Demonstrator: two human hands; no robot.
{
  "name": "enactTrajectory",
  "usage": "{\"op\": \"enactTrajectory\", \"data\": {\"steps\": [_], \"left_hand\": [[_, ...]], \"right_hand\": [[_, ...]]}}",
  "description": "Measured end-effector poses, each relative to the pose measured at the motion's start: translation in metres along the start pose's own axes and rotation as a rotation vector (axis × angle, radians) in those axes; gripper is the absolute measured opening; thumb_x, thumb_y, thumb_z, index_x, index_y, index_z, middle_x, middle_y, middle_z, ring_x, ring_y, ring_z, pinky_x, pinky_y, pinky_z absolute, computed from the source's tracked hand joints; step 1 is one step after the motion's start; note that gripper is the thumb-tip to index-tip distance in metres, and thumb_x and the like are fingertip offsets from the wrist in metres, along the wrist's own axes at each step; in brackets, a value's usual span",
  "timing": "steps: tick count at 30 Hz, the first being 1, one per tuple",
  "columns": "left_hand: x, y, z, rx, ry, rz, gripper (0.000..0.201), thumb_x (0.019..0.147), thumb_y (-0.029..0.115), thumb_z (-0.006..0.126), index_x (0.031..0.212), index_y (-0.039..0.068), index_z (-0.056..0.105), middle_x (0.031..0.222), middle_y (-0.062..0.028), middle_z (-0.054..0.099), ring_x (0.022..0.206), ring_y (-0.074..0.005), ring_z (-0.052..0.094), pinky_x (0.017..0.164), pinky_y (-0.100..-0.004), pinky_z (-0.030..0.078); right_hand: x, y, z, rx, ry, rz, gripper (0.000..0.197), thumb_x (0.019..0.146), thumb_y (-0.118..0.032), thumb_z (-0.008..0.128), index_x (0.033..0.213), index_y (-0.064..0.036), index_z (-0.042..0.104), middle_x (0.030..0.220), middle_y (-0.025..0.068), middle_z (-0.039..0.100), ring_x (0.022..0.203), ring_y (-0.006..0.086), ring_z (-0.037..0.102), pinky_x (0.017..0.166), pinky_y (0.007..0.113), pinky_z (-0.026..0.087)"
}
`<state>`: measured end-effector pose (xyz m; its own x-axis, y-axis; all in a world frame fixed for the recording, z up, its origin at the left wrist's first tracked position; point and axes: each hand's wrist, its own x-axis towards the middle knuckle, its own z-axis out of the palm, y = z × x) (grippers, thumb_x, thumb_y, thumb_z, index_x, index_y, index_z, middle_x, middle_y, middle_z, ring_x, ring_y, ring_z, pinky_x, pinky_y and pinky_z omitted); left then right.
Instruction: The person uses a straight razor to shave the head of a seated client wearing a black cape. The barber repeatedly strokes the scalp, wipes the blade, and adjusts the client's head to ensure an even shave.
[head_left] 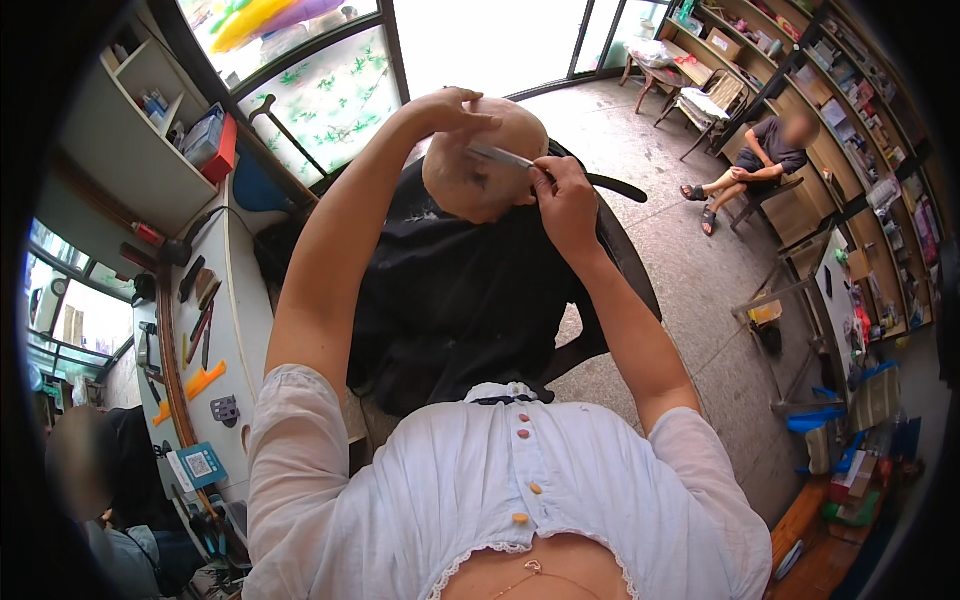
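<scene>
A person covered by a black cape [460, 300] sits in front of me, with a bare scalp on a shaved head [522, 128]. My right hand [566, 200] is closed round a straight razor [502, 156]. Its pale blade lies against the side of the head, and its dark handle sticks out to the right past my fingers. On the left side of the scalp rests my left hand [452, 112], fingers stretched out over the skin and holding nothing. The blade's cutting edge is too small to make out.
Along the left runs a white counter [232, 330] with an orange comb [203, 382], several tools and a red box [212, 150] on a shelf above. Another person [775, 150] sits on a chair at the right, near crowded shelves [880, 110]. A side table [835, 300] stands nearer.
</scene>
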<state>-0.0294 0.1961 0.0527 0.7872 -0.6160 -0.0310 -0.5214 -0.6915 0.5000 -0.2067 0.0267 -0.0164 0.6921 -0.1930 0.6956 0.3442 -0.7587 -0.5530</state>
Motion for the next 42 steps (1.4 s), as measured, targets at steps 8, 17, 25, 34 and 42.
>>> {"op": "enactTrajectory", "data": {"steps": [8, 17, 25, 34, 42], "left_hand": [[0.003, 0.001, 0.001, 0.003, 0.009, -0.006, 0.094, 0.069, 0.067, 0.066, 0.134, 0.002, 0.046, 0.126, -0.0261, 0.052, 0.118, -0.0361, 0.051, 0.100, -0.0396, 0.040], [0.001, 0.005, 0.003, 0.006, 0.045, -0.023, 0.090, 0.072, 0.065, 0.066, 0.134, 0.003, 0.046, 0.126, -0.0253, 0.053, 0.117, -0.0345, 0.052, 0.100, -0.0388, 0.040], [0.000, 0.006, -0.009, -0.184, -0.084, -0.062, 0.077, 0.079, 0.065, 0.058, 0.134, 0.013, 0.048, 0.127, -0.0148, 0.056, 0.113, -0.0295, 0.054, 0.091, -0.0377, 0.046], [0.008, 0.012, -0.018, -0.026, -0.067, -0.199, 0.053, 0.081, 0.056, 0.064, 0.126, 0.029, 0.057, 0.116, -0.0090, 0.063, 0.096, -0.0237, 0.060, 0.070, -0.0387, 0.052], [0.014, 0.004, -0.011, -0.047, -0.016, -0.162, 0.052, 0.081, 0.054, 0.065, 0.125, 0.027, 0.059, 0.110, -0.0092, 0.066, 0.084, -0.0218, 0.060, 0.065, -0.0362, 0.052]], "right_hand": [[-0.005, 0.009, 0.003, -0.024, -0.078, -0.089, 0.011, 0.087, -0.019, 0.061, 0.091, -0.0085, 0.062, 0.085, 0.0081, 0.059, 0.073, 0.0297, 0.063, 0.060, 0.037, 0.050], [-0.001, 0.018, -0.002, 0.028, -0.121, -0.078, 0.011, 0.086, -0.018, 0.061, 0.091, -0.0076, 0.061, 0.083, 0.0088, 0.059, 0.073, 0.0298, 0.062, 0.060, 0.038, 0.049], [0.034, 0.018, -0.009, 0.092, -0.068, -0.009, 0.012, 0.086, -0.017, 0.062, 0.093, -0.0075, 0.062, 0.084, 0.0092, 0.060, 0.068, 0.0279, 0.063, 0.059, 0.036, 0.049], [0.052, 0.003, -0.011, -0.162, -0.111, -0.094, 0.012, 0.086, -0.020, 0.062, 0.091, -0.0090, 0.063, 0.085, 0.0080, 0.061, 0.069, 0.0268, 0.064, 0.060, 0.036, 0.050], [0.057, -0.006, -0.011, -0.246, -0.122, -0.101, 0.012, 0.086, -0.022, 0.062, 0.090, -0.0105, 0.064, 0.084, 0.0056, 0.062, 0.066, 0.0260, 0.064, 0.058, 0.035, 0.051]]}}
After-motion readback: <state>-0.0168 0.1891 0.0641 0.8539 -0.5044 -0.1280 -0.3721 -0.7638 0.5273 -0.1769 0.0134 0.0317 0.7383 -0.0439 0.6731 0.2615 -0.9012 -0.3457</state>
